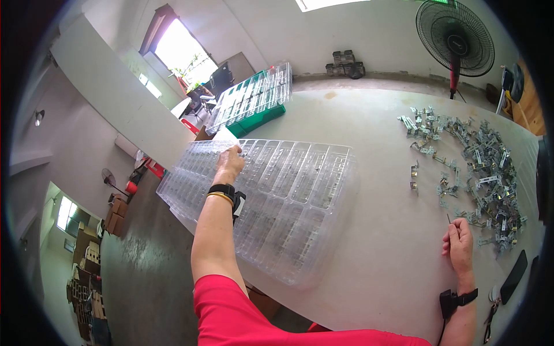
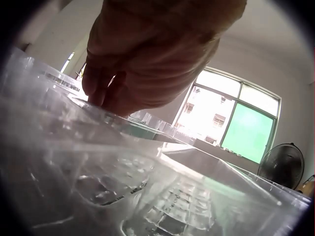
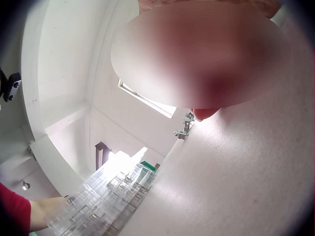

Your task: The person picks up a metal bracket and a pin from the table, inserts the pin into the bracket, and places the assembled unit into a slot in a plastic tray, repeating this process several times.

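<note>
A clear plastic tray with rows of long compartments lies on the table at the left. My left hand is over its far rows, fingers bent down at a compartment. In the left wrist view the fingertips reach down at the clear plastic; I cannot tell whether they hold something. Over the table's right side, my right hand pinches a thin dark metal piece between thumb and fingers. Just beyond it spreads a heap of small metal brackets. A few brackets lie apart, left of the heap.
Another clear compartment tray rests on a green crate at the far end. A dark phone-like slab and scissors lie at the right edge. Behind the table stands a fan.
</note>
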Tool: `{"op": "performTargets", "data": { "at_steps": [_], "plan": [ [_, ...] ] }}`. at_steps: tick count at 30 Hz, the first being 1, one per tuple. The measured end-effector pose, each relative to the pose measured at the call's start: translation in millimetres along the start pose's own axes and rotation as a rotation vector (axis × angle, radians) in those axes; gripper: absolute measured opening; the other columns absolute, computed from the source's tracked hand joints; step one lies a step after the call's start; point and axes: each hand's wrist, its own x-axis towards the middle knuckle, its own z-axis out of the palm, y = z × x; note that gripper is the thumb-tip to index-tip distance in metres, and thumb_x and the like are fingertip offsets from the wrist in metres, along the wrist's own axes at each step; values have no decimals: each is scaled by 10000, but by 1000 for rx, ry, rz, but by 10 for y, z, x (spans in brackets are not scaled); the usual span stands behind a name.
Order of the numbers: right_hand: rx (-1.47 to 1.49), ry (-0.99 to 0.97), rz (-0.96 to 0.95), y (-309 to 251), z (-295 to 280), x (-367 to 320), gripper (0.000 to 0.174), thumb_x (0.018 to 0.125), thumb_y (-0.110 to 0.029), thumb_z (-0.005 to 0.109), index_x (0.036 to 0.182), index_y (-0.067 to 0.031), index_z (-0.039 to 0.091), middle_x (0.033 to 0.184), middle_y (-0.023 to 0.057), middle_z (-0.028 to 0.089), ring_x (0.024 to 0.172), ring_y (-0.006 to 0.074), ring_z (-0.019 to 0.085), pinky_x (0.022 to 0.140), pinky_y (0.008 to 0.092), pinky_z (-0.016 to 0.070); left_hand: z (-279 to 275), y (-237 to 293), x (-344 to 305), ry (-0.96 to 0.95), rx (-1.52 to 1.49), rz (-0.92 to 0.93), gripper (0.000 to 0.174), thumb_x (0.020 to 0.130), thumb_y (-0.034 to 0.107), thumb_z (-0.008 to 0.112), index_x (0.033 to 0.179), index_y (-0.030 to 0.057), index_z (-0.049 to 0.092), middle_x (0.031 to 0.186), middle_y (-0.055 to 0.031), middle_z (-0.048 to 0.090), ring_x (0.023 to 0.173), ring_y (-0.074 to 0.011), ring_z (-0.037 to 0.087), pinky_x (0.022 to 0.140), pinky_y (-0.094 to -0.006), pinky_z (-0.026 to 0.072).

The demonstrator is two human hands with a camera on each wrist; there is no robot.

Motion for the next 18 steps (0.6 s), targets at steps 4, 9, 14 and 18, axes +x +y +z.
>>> {"op": "performTargets", "data": {
  "at_steps": [4,9,14,18],
  "plan": [
    [-6,5,6,-22,5,-10,115,1055,-191,502,990,-97,499,724,-17,533,522,34,478,431,193,434,-23,-12,-9,38,-24,9,334,769,193,780,1083,85,738,1092,-200,724,1064,-341,684,968,-397,515],
    [-3,-1,4,-32,6,-8,115,1054,-189,502,990,-94,500,725,-16,532,528,35,479,435,194,436,-71,-38,-24,-3,-62,-28,327,749,229,782,1028,62,744,1081,-197,729,1062,-330,687,964,-390,516],
    [-4,2,12,-33,0,-9,112,1054,-184,501,989,-93,500,725,-15,532,532,35,481,438,197,438,-71,-33,-21,-1,-42,-33,326,737,231,761,1015,63,746,1074,-194,731,1055,-327,690,958,-390,520],
    [8,-7,14,-34,-4,-7,107,1054,-178,500,990,-93,500,725,-15,531,533,35,481,439,198,440,-31,-63,20,-3,-10,-23,328,732,213,744,1023,62,743,1073,-196,730,1054,-326,690,953,-390,523]
  ]
}}
